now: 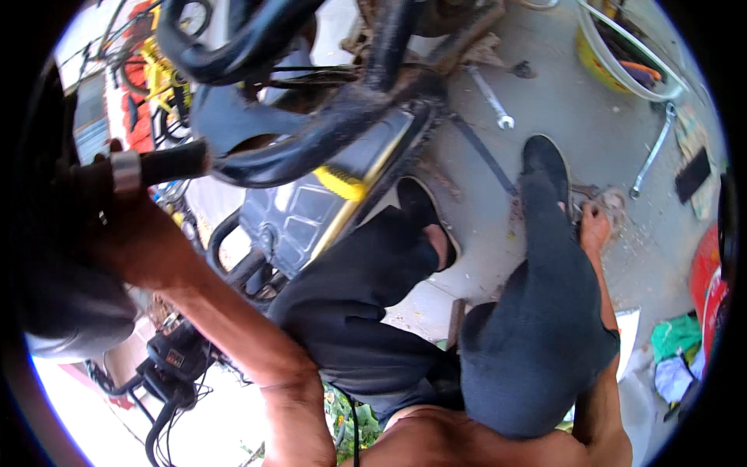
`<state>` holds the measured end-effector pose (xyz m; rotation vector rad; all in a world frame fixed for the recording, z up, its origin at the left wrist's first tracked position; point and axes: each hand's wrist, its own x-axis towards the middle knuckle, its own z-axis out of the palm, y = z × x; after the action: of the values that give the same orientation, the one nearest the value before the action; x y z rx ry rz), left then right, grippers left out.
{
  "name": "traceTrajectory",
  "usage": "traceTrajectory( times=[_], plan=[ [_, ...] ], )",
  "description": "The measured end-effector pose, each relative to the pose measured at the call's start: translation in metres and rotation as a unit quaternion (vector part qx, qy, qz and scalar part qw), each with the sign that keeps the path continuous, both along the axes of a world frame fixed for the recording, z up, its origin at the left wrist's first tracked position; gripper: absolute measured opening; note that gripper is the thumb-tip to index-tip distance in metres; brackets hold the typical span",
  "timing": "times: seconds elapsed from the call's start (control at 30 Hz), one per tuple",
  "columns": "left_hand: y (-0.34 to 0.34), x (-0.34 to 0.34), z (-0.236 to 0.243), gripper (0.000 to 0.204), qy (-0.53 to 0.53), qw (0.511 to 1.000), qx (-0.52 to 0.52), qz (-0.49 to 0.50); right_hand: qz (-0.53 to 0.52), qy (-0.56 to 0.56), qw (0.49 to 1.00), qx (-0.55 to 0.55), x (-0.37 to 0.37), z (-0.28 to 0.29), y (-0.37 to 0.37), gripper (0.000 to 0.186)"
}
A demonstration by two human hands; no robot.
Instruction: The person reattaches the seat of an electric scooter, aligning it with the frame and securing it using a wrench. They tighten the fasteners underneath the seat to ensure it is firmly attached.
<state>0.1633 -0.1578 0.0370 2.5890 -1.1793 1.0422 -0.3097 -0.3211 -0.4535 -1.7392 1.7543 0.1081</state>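
My left hand (pixel 128 233) is raised at the left, deep in shadow. Its fingers look wrapped round a dark bar (pixel 175 162) with a silver band near the fingers; the far side of the grip is hidden. A thick black tubular frame (pixel 311 140) of a vehicle runs just beyond the bar. Down on the floor, beside my right shoe (pixel 546 159), my right hand (pixel 595 227) has its fingers bent together against a dirty grey-brown clump (pixel 613 204). What lies between those fingers is too small to make out.
A combination wrench (pixel 492 97) and a longer wrench (pixel 654 152) lie on the grey floor. A tub of tools (pixel 595 58) stands far right, with a black flat object (pixel 692 175) nearer. Handlebar controls (pixel 173 354) stick out lower left. A yellow piece (pixel 341 184) sits beneath the frame.
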Motion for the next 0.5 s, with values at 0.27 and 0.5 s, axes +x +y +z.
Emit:
traceTrajectory(
  times=[0.27, 0.5],
  plan=[
    [0.007, 0.003, 0.007, 0.04, 0.157, 0.977, -0.027, -0.142, 0.005, 0.009, 1.0, 0.001, 0.016, 0.014, -0.001, 0.042],
    [0.008, 0.011, -0.001, 0.036, 0.164, 0.964, -0.096, -0.187, -0.002, 0.038, 0.999, 0.025, 0.014, 0.011, -0.005, 0.044]
  ],
)
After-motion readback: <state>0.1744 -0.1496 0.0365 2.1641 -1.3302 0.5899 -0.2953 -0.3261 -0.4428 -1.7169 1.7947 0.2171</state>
